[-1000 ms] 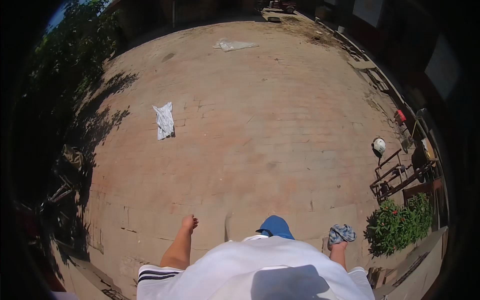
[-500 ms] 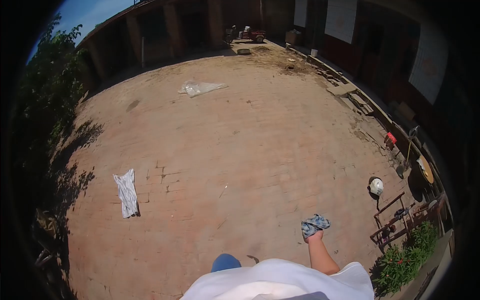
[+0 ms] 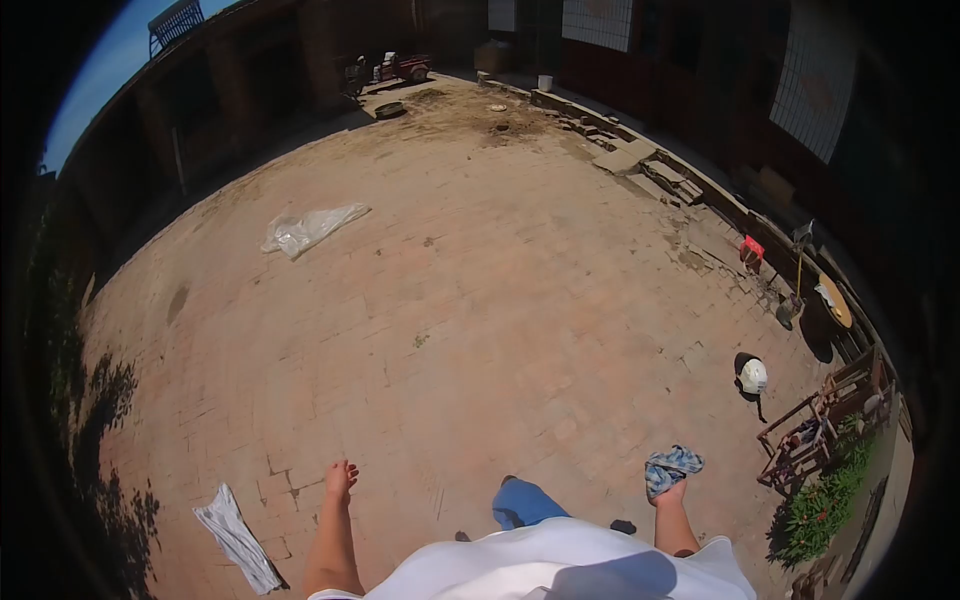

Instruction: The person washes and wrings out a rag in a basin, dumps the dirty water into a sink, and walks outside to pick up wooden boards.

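1. Rag (image 3: 674,468), patterned in blue, white and dark tones, is bunched at the lower right of the head view, held up off the ground in the person's right hand (image 3: 673,493).
2. That hand is clamped on the rag, whose folds hide most of the fingers.
3. Out in front at the lower left, the left hand (image 3: 342,478) has its fingers loosely bent and a little apart.
4. Nearest to it is a white cloth (image 3: 238,540), lying slantwise on the paving (image 3: 450,330), to its left and closer to the bottom edge.
5. Between the arms show the person's white shirt (image 3: 480,562) and a blue trouser leg (image 3: 525,502).
6. Right of the rag, well apart from it, are a white helmet (image 3: 754,377) on the ground, a frame (image 3: 825,415) and a leafy plant (image 3: 825,510) beside the frame.
7. Farther off, a clear plastic sheet (image 3: 312,230) lies crumpled on the left; a red three-wheeler (image 3: 405,67) stands near the far buildings.
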The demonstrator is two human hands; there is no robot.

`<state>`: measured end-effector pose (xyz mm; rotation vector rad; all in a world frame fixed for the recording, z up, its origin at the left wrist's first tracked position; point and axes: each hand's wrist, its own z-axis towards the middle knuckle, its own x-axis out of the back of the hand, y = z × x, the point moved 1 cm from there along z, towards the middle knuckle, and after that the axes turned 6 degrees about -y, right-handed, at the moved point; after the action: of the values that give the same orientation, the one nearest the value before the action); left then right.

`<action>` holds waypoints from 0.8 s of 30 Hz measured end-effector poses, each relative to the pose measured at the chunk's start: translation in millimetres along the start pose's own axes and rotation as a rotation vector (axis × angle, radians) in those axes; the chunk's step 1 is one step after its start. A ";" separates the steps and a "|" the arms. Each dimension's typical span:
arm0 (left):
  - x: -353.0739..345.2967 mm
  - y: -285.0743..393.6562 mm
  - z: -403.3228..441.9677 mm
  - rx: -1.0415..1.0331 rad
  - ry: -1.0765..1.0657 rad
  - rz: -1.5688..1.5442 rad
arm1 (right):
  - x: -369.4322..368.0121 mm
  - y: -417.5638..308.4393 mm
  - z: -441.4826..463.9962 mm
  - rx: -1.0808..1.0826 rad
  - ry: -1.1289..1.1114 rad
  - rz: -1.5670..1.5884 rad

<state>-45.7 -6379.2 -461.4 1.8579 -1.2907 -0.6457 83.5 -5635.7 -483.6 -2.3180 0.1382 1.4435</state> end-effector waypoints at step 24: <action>-184.9 365.7 722.6 0.735 0.413 -0.002 | -629.8 455.6 931.5 -0.600 -0.395 0.851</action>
<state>-859.1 -6496.2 -582.5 2.3962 -1.3329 0.2672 -1120.3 -5771.1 -417.3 -2.4613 0.7320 2.6307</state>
